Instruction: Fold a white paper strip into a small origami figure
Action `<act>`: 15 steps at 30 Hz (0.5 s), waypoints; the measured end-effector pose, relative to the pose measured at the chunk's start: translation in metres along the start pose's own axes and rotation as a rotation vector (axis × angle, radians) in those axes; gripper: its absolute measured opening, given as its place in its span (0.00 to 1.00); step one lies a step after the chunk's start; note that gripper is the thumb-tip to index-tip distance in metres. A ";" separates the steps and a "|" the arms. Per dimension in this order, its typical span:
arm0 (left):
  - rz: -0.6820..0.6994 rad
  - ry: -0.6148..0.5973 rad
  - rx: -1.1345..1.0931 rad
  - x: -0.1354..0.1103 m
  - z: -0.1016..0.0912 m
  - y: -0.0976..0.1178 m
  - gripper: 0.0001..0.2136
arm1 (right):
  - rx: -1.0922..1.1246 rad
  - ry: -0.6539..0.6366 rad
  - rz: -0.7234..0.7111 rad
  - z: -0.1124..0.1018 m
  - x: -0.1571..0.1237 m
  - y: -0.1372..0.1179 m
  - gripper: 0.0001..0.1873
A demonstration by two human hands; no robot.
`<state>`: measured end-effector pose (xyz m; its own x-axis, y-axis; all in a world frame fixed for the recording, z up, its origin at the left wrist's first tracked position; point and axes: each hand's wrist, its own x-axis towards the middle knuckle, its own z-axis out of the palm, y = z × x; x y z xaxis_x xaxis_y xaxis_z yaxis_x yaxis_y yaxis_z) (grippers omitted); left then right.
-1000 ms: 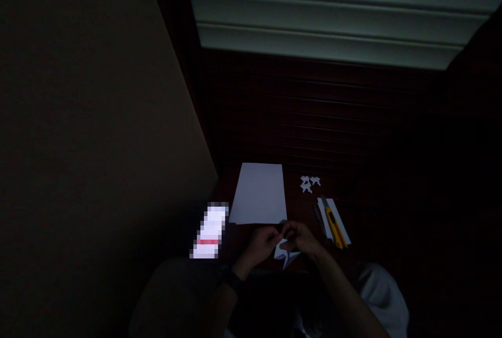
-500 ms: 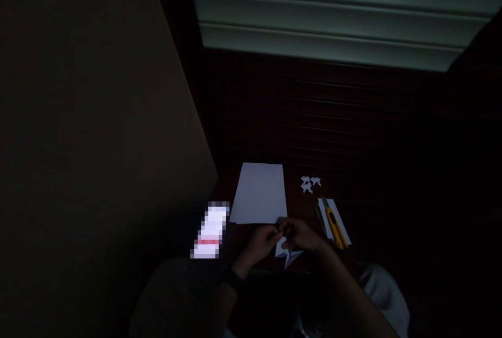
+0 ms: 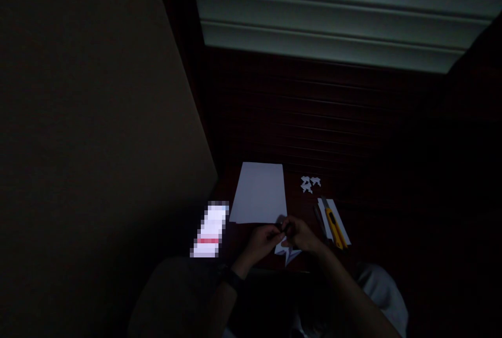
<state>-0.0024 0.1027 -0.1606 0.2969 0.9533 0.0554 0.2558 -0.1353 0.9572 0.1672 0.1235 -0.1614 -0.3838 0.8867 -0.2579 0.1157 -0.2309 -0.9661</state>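
Note:
Both hands meet over the near edge of the dark table, fingertips close together. My left hand (image 3: 259, 244) is closed, its thumb and fingers pinching the upper part of a folded white paper (image 3: 289, 256). From the other side my right hand (image 3: 301, 234) curls its fingers round the same paper. Pointed flaps of it stick out below the fingers; its upper part is hidden by them. Just beyond the hands lies a white sheet of paper (image 3: 259, 191), perhaps several stacked.
Several small folded paper figures (image 3: 307, 184) lie at the back right. A yellow utility knife (image 3: 335, 228) rests on a white paper strip (image 3: 342, 221), with a dark slim object (image 3: 319, 216) beside it. On the left glows a blurred-out bright screen (image 3: 210, 231). A wall (image 3: 117, 118) stands left.
My hands have shifted very slightly, the fingertips drawing a little closer on the folded paper. Its lower flaps have moved slightly up. The other things on the table stay in place.

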 end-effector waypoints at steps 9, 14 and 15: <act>-0.021 -0.005 -0.053 0.001 -0.001 -0.007 0.10 | -0.033 -0.068 0.016 -0.004 -0.006 -0.010 0.20; -0.057 -0.013 -0.058 0.001 -0.001 -0.010 0.09 | 0.055 -0.094 -0.009 -0.005 -0.005 -0.010 0.17; -0.058 -0.019 -0.063 0.001 -0.001 -0.010 0.09 | 0.072 -0.083 -0.012 -0.005 -0.004 -0.008 0.16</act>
<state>-0.0054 0.1055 -0.1693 0.3011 0.9536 -0.0060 0.2149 -0.0617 0.9747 0.1724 0.1239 -0.1530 -0.4597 0.8539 -0.2439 0.0460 -0.2514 -0.9668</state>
